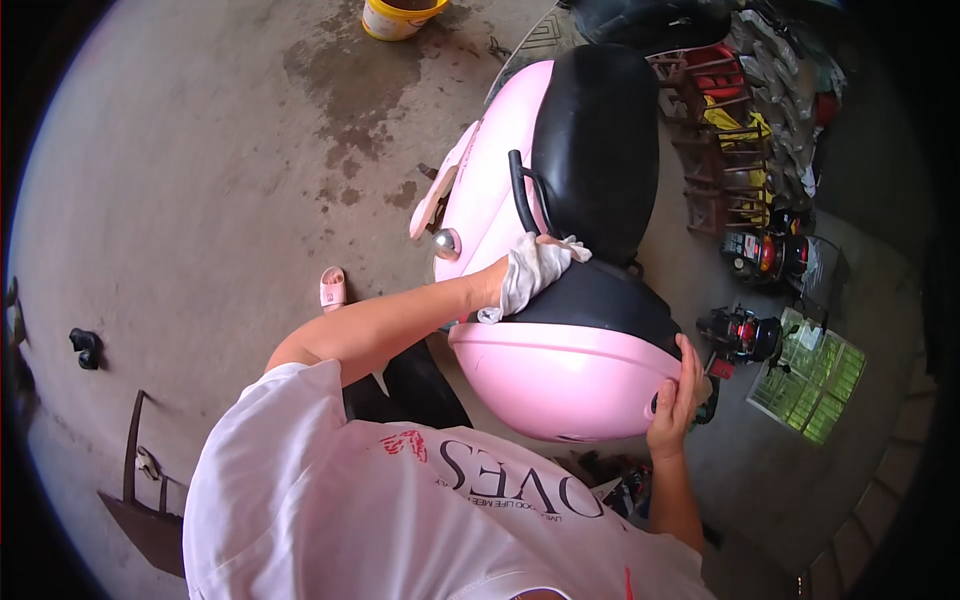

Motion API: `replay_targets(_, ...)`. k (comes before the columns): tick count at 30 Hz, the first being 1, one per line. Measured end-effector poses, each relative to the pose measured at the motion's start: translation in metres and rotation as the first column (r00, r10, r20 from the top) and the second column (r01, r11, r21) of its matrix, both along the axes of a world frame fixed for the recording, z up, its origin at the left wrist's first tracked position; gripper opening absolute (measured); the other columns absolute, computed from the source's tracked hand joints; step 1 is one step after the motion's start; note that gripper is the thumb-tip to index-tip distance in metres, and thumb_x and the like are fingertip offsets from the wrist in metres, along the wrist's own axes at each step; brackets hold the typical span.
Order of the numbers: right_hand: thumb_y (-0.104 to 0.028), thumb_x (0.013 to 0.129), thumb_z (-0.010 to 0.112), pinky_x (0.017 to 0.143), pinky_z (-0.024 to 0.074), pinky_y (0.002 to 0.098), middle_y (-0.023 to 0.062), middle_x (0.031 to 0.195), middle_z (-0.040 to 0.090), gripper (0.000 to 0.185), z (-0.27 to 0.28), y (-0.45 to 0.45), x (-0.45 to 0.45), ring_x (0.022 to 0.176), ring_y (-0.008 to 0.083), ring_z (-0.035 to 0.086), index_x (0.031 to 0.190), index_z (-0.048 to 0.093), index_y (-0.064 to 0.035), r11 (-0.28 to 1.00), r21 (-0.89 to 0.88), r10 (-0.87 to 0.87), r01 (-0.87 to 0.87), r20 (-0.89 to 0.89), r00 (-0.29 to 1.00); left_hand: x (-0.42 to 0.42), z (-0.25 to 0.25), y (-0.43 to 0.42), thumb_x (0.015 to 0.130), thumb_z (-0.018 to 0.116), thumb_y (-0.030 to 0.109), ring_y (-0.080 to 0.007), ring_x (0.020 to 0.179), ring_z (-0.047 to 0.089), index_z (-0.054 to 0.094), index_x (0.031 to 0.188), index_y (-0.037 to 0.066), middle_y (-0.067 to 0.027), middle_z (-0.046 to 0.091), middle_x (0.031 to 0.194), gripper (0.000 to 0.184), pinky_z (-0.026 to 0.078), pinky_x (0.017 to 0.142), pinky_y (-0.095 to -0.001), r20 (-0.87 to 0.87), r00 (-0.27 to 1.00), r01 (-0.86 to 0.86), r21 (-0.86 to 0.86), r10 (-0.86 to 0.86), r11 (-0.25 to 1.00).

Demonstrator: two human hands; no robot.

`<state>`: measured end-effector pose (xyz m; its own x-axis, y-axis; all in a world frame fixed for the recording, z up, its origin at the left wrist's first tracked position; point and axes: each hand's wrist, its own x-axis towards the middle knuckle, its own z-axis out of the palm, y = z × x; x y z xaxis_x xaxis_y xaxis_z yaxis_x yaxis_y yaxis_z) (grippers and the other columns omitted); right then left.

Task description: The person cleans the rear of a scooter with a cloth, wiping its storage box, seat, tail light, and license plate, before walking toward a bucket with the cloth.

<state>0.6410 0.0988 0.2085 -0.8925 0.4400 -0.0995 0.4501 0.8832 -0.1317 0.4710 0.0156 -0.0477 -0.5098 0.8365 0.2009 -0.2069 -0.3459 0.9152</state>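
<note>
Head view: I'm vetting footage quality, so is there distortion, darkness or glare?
Head view: wide-lens bending, with black rounded corners; head view: the floor looks paler at left, darker at right; head view: a mild sheen on the pink box, no harsh glare there.

1. We see soft, diffuse light across the concrete floor (200, 200), brightest toward picture left and dimming into the upper right.
2. We catch pale highlights on the pink top box (570, 378) and a glint on the chrome ball (446, 243).
3. We find the large lettering on the white shirt (290, 470) crisp.
4. We look through a fisheye circle: edges bowed, corners black.
</note>
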Motion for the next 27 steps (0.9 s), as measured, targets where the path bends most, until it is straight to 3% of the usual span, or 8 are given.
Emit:
replay_targets(12,-0.039,0.094,0.037,0.102,0.0301,0.046,0.0209,0.131,0.047,0.059,-0.003,0.006,0.002,0.121,0.0382,0.043,0.132,0.04,0.0064,0.999,-0.053,-0.004,0.002,-0.02,1.0,-0.042,0.089,0.018,0.075,0.061,0.027,-0.0289,0.109,0.045,0.064,0.112,0.016,-0.0054,0.052,0.118,0.038,0.033,0.095,-0.0406,-0.537,0.834,0.285,0.226,-0.125,0.931)
replay_targets(18,-0.037,0.093,0.038,0.102,0.0303,0.0442,0.0204,0.132,0.047,0.058,-0.003,0.003,0.002,0.121,0.0365,0.043,0.132,0.041,0.0064,0.999,-0.032,-0.009,0.008,-0.013,1.0,-0.016,0.015,-0.041,0.08,0.059,0.026,-0.0292,0.138,0.024,0.045,0.135,0.013,-0.0126,0.021,0.15,0.058,0.023,0.11,-0.0416,-0.319,0.943,0.174,0.216,-0.099,0.961)
replay_targets(20,-0.036,0.093,0.038,0.103,0.0303,0.0432,0.0203,0.132,0.047,0.057,-0.003,0.002,0.002,0.122,0.0356,0.043,0.132,0.041,0.0063,0.999,-0.04,-0.036,0.035,-0.032,0.999,0.011,-0.008,-0.062,0.078,0.066,0.024,-0.024,0.12,0.049,0.057,0.125,0.015,-0.0123,0.045,0.136,0.048,0.026,0.108,-0.0371,0.384,0.896,0.162,0.188,-0.225,0.969)
replay_targets(22,-0.035,0.094,0.036,0.103,0.0297,0.043,0.0201,0.133,0.047,0.056,-0.004,0.002,0.001,0.123,0.0347,0.042,0.132,0.041,0.0065,0.998,-0.06,-0.031,0.029,-0.026,0.999,0.024,-0.046,-0.081,0.075,0.071,0.016,-0.0253,0.134,0.03,0.037,0.14,0.006,-0.015,0.027,0.148,0.074,0.017,0.112,-0.0312,0.092,0.988,0.119,0.054,-0.124,0.991)
replay_targets(23,-0.034,0.094,0.035,0.104,0.0294,0.0431,0.0202,0.133,0.047,0.056,-0.005,0.002,0.002,0.123,0.0345,0.042,0.132,0.041,0.0066,0.998,-0.059,-0.033,0.031,-0.035,0.999,0.104,-0.171,-0.024,0.061,0.081,0.013,-0.0262,0.133,0.033,0.034,0.14,0.004,-0.0161,0.045,0.137,0.092,0.018,0.111,-0.0277,0.143,0.944,-0.322,0.603,0.299,0.73)
replay_targets(24,-0.033,0.094,0.035,0.104,0.029,0.0432,0.0203,0.133,0.047,0.055,-0.005,0.002,0.002,0.124,0.0343,0.041,0.132,0.041,0.0067,0.998,-0.057,-0.036,0.034,-0.046,0.998,0.082,-0.123,-0.059,0.066,0.078,0.016,-0.0166,0.061,0.06,0.071,0.1,0.012,0.003,0.066,0.078,0.035,0.045,0.084,-0.0242,0.277,0.919,-0.393,0.677,0.279,0.622)
replay_targets(26,-0.033,0.094,0.034,0.104,0.0288,0.0435,0.0207,0.133,0.046,0.055,-0.007,0.001,0.001,0.124,0.0346,0.041,0.132,0.041,0.007,0.998,-0.059,-0.028,0.025,-0.04,0.999,0.074,-0.071,-0.096,0.072,0.072,0.013,-0.0211,0.069,0.064,0.066,0.106,0.011,-0.0057,0.067,0.081,0.035,0.049,0.077,-0.0262,-0.038,0.957,-0.289,-0.083,0.286,0.954)
replay_targets(27,-0.032,0.095,0.034,0.104,0.0287,0.0435,0.0209,0.133,0.046,0.055,-0.007,0.0,0.001,0.124,0.0348,0.041,0.132,0.04,0.007,0.998,-0.062,-0.032,0.029,-0.045,0.998,0.057,-0.049,-0.101,0.072,0.072,0.013,-0.0211,0.069,0.064,0.066,0.106,0.011,-0.0057,0.067,0.081,0.035,0.049,0.077,-0.0262,-0.035,0.956,-0.292,-0.086,0.29,0.953)
